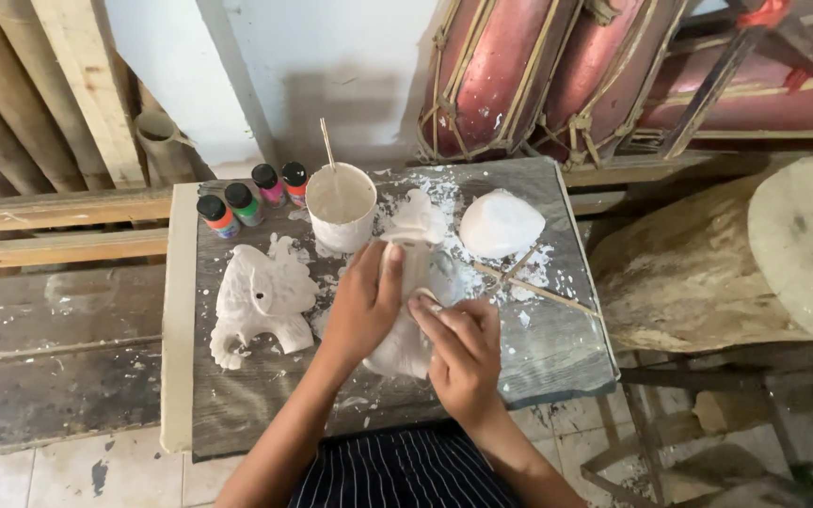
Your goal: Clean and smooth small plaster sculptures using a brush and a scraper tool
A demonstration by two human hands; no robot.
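Both hands met over the middle of the grey counter [538, 357], closed around a white plaster figure [405, 343] that stood just off the board between them. The left hand [365, 303] gripped the figure's upper part, thumb pressed up near its top, while the right hand [463, 353] cupped the lower side, fingers curled against the plaster. What exactly the fingers worked on was hidden by the hands themselves. To the left lay a white elephant carving [261, 299], flat on the counter and well clear of the hands. Behind them stood a white cup [341, 207] with a thin stick in it, and beside that four small paint bottles [251, 199] with dark caps. A rounded white plaster piece [501, 224] sat at the far right, amid white crumbs and two thin sticks [531, 280]. Handling such brittle material seemed to call for a steady left grip and light, short strokes from the right, keeping the piece low over the counter so a slip would cost little.
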